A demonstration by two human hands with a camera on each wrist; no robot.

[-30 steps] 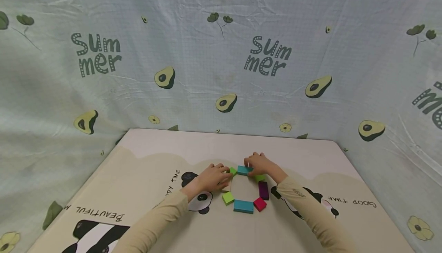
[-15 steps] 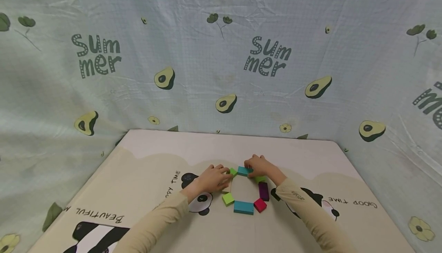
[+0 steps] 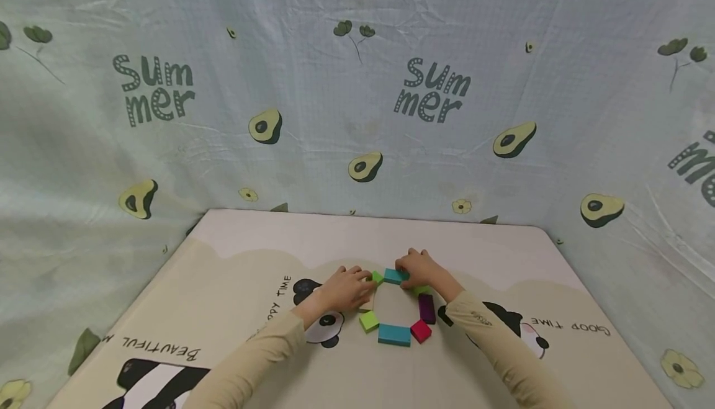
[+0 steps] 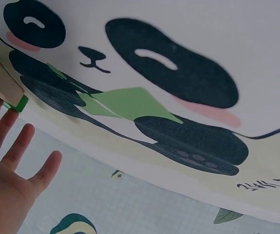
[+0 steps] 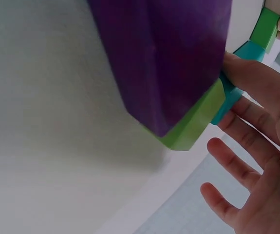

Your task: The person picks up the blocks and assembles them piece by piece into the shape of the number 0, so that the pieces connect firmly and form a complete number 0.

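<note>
A ring of coloured blocks lies on the mat. At its far side my right hand (image 3: 423, 269) pinches a teal block (image 3: 393, 275), thumb towards the ring's inside and fingers on the outer side. My left hand (image 3: 346, 288) has its fingertips at the small green block (image 3: 377, 278) left of the teal one; its thumb is mostly hidden. A beige block (image 4: 3, 78) joins that green block, partly under the left hand in the head view. Beside the right thumb sit another green block (image 5: 193, 122) and a purple block (image 5: 178, 53).
The ring's near side has a red block (image 3: 421, 331), a second teal block (image 3: 394, 335) and a lime-green block (image 3: 368, 321). The mat (image 3: 335, 372) carries panda prints and lettering. A curtain (image 3: 313, 86) with avocado prints hangs behind and at both sides.
Both hands stay nearly in place at the far side of the ring. The blocks show no clear shift.
</note>
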